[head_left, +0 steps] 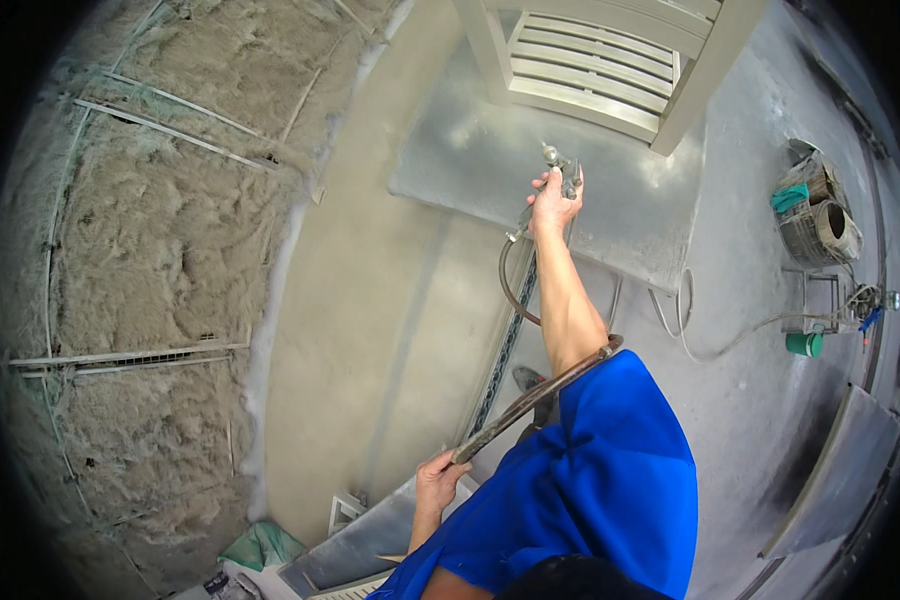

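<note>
My right hand [555, 205] reaches forward, closed round the handle of a metal spray gun [560, 165]. A brown hose [510, 285] hangs from the gun's lower end, curves behind my right forearm and crosses that arm near the blue sleeve. Lower down, my left hand [438, 482] grips a doubled length of the hose. Just beyond the gun, a cream-white slatted piece of furniture [590, 65], perhaps a chair, stands on a grey dusty board [450, 160]. A gap separates the gun from the slatted piece.
A wall of fuzzy, dust-laden filter matting [180, 250] runs along the left. Stained buckets [820, 225], a green tub [805, 344] and a pale hose [730, 350] lie at right. A flat panel [835, 470] leans lower right. Green cloth [260, 547] lies lower left.
</note>
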`<state>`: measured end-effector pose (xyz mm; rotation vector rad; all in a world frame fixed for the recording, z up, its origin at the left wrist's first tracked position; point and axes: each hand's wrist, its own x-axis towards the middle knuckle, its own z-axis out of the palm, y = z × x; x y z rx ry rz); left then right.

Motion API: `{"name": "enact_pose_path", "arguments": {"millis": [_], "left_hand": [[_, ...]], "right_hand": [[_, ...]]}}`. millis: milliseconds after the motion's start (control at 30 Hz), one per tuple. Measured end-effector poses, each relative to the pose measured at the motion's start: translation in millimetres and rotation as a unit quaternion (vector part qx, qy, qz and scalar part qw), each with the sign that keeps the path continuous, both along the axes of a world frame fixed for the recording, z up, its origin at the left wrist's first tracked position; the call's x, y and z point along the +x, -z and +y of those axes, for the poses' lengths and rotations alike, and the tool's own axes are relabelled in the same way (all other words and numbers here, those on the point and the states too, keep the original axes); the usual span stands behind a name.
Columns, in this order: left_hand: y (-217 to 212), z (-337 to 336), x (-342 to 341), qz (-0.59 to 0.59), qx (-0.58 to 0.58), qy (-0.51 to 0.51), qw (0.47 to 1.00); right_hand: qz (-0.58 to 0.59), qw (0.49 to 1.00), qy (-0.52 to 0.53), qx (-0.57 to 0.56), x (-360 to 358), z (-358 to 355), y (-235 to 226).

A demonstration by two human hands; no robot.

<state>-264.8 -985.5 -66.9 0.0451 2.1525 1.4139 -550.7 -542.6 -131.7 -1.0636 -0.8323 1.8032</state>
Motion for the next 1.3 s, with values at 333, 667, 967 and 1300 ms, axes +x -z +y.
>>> {"name": "enact_pose_path", "arguments": {"millis": [333, 667, 967, 1300], "left_hand": [[-1.1, 6.2, -20.7, 0.006, -0.026, 0.022, 0.999], [-21.1, 22.5, -31.4, -0.022, 0.030, -0.004, 0.999], [-24.5, 31.0, -30.0, -0.070, 0.074, -0.036, 0.994], [-14.3, 33.7, -43.2, -0.042, -0.007, 0.075, 0.996]], "right_hand": [[0.196, 0.967, 0.005, 0.164, -16.1, -14.7, -142.8], [0.126, 0.987, -0.005, 0.097, -58.1, -12.9, -94.0], [-0.205, 0.978, 0.031, 0.034, -22.1, -12.6, 75.5], [-0.103, 0.861, -0.086, 0.491, 1.8, 15.9, -73.0]]}}
